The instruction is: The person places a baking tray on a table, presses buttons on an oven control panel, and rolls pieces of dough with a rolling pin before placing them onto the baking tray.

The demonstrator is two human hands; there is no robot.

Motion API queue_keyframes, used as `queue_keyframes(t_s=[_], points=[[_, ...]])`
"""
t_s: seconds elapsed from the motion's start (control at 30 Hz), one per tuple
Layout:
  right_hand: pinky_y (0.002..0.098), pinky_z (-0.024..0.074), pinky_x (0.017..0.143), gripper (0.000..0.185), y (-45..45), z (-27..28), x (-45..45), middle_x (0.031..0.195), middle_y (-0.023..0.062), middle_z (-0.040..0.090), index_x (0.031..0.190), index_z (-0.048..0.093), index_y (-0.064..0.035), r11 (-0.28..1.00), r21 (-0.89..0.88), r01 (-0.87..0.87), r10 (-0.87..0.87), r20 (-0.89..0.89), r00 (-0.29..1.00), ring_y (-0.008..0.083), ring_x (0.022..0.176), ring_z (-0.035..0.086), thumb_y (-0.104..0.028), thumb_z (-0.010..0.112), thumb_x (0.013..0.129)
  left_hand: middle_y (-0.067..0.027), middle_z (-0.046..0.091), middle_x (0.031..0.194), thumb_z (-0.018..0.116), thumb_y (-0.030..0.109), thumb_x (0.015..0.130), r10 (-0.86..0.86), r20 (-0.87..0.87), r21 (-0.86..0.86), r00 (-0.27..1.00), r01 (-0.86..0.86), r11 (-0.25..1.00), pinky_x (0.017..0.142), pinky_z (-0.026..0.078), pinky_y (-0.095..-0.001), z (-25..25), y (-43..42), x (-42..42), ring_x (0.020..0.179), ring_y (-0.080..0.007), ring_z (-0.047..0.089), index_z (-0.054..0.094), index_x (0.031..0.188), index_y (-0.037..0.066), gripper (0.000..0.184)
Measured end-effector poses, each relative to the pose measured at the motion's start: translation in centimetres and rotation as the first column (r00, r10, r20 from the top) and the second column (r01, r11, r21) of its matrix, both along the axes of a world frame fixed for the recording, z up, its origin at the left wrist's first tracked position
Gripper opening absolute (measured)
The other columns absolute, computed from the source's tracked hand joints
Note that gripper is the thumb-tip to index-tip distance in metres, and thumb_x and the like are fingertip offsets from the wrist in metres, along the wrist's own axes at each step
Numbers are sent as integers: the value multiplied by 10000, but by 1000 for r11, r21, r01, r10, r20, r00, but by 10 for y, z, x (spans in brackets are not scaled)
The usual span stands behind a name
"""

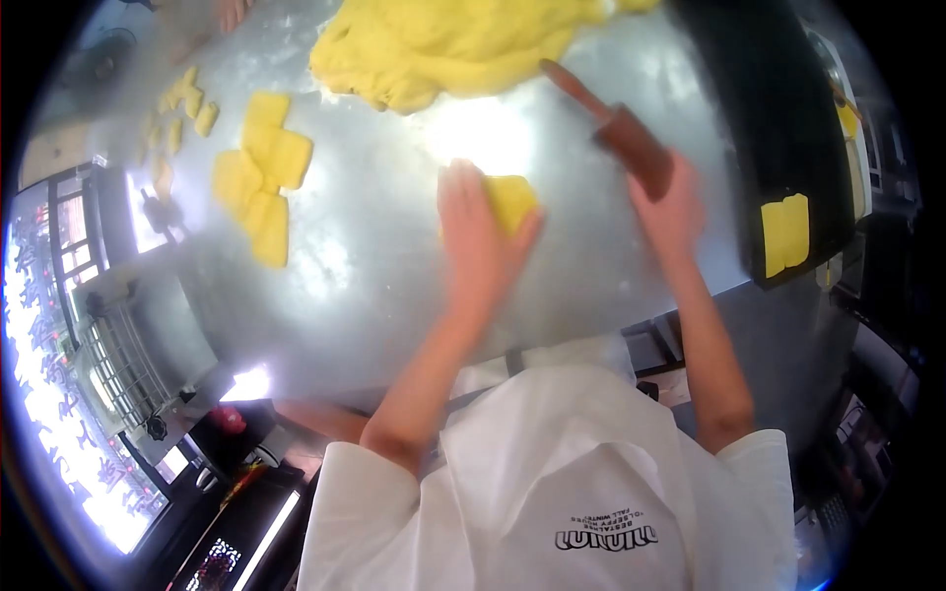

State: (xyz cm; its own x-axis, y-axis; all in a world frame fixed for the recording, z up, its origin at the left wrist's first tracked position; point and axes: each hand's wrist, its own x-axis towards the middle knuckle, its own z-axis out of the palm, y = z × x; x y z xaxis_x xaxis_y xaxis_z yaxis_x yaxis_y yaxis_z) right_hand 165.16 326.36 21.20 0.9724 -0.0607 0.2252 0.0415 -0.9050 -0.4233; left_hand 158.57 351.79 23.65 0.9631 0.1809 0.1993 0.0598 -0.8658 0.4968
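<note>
A flat piece of yellow dough [511,201] lies on the metal table [374,295]. My left hand [478,222] rests on its left part, fingers stretched out and thumb spread to the right. To the right, my right hand [670,202] is wrapped round one end of a brown rolling pin [631,143], whose thin handle points up and left toward a large mass of yellow dough [443,44] at the top. The pin is slightly blurred, apart from the flat piece.
Several flat dough pieces [266,177] overlap on the left, with smaller lumps [187,98] beyond them. A black tray [724,89] on the right holds yellow sheets [785,234]. Another person's hand [232,12] shows at the top left.
</note>
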Motion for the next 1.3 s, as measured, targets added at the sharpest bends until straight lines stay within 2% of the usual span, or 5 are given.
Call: queue_keyframes(t_s=[0.1,0.67,1.0,1.1,1.3], points=[[453,553,862,712,-9,-5,2,1247,131,616,1389,499,-127,997,52,-56,56,3,998,364,1064,661,-289,840,785,-300,323,1569,744,411,878,-66,-113,65,991,73,995,1192,227,-589,-19,-16,13,1446,-510,293,304,1517,-71,914],[458,555,814,706,-16,-8,6,1237,101,624,1368,516,-158,989,73,-125,125,-1,992,363,1001,673,-291,848,759,-305,325,1570,665,418,939,75,-60,173,995,-63,983,1175,220,-629,-36,-33,21,1457,-514,284,311,1517,-77,839],[442,553,844,680,-10,-9,6,1235,84,629,1354,546,-164,993,67,-94,94,3,996,349,1040,670,-315,853,767,-292,330,1580,633,465,955,-64,-122,218,990,90,972,1153,240,-655,-48,-35,13,1441,-519,303,341,1532,-29,814],[434,553,858,676,-6,-3,4,1250,88,635,1350,550,-151,997,40,-65,66,-12,998,340,1064,669,-354,850,778,-281,329,1587,629,394,975,-79,-95,135,992,91,987,1171,236,-633,-35,-35,10,1450,-518,291,353,1531,-27,751],[422,548,906,687,12,39,5,1185,130,708,1348,557,-150,959,266,-102,199,-370,908,339,1059,691,-410,844,780,-244,432,1540,525,230,1049,138,30,-495,990,-105,862,1187,322,-429,-6,45,-12,1439,-365,407,433,1487,-39,522]])
